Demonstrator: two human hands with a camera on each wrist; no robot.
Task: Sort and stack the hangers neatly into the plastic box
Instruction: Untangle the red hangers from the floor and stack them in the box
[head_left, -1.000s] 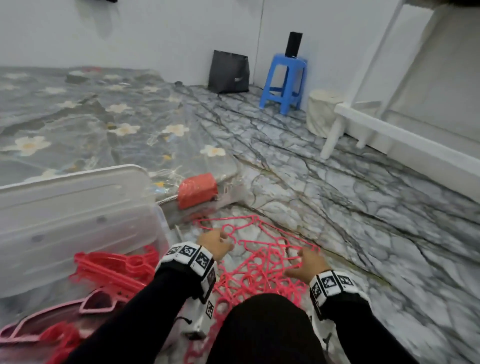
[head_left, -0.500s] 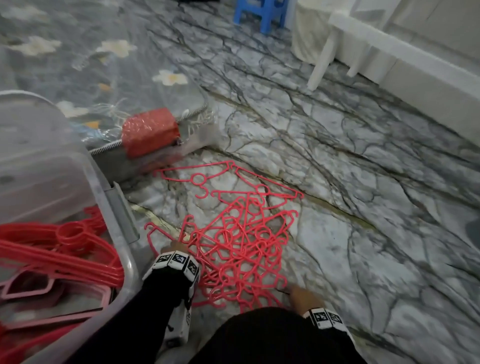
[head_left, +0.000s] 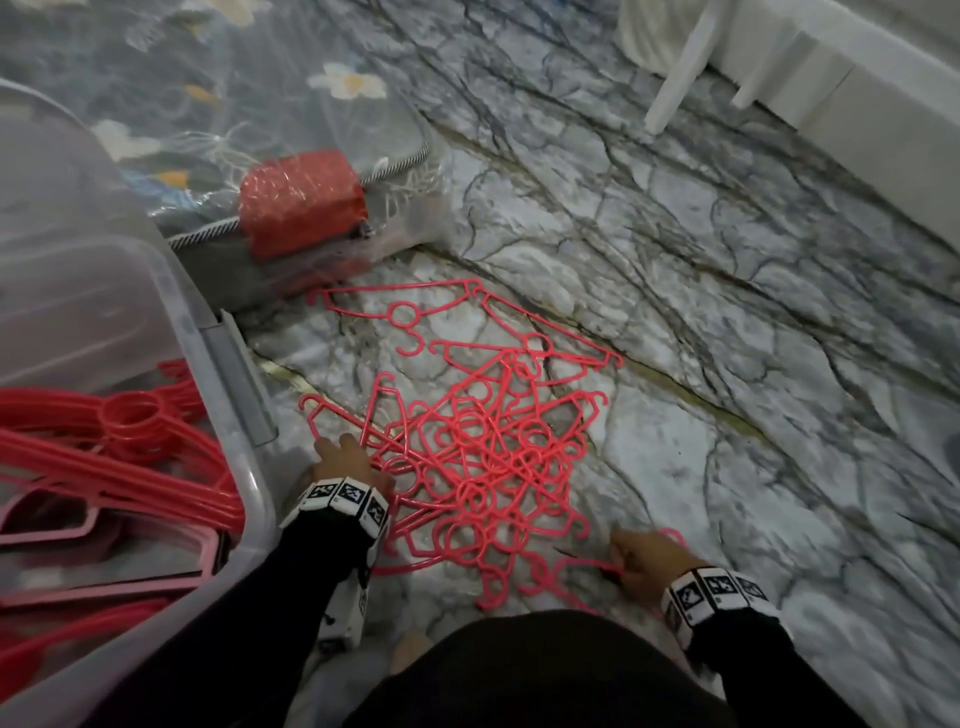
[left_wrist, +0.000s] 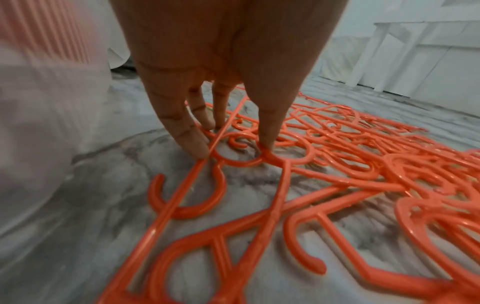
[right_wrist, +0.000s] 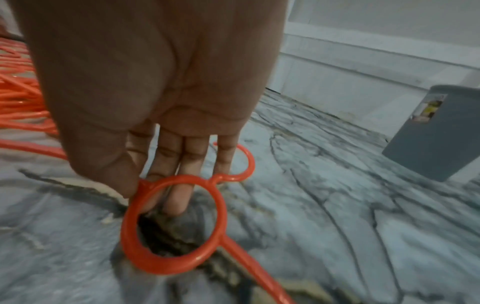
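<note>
A tangled pile of pink-red hangers (head_left: 488, 457) lies on the marble floor in front of my knee. The clear plastic box (head_left: 249, 478) stands to the left with larger red and pink hangers (head_left: 119, 447) inside. My left hand (head_left: 343, 457) is at the pile's left edge. In the left wrist view its straight fingers (left_wrist: 192, 142) and thumb press down on a flat-lying hanger's ring (left_wrist: 239, 162). My right hand (head_left: 644, 561) is at the pile's near right corner. There thumb and fingers pinch the ring of one hanger (right_wrist: 171, 224), tilted up off the floor.
The box's translucent lid (head_left: 67, 234) stands up behind it. A red wrapped package (head_left: 301, 202) sits on the edge of a flowered mat (head_left: 208, 104). White furniture legs (head_left: 680, 67) are far right; a grey bin (right_wrist: 436, 131) stands to my right.
The view has tipped down toward the floor. Both hands drew back toward me, the left to the pile's left edge, the right to its near corner, where it now pinches a hanger ring.
</note>
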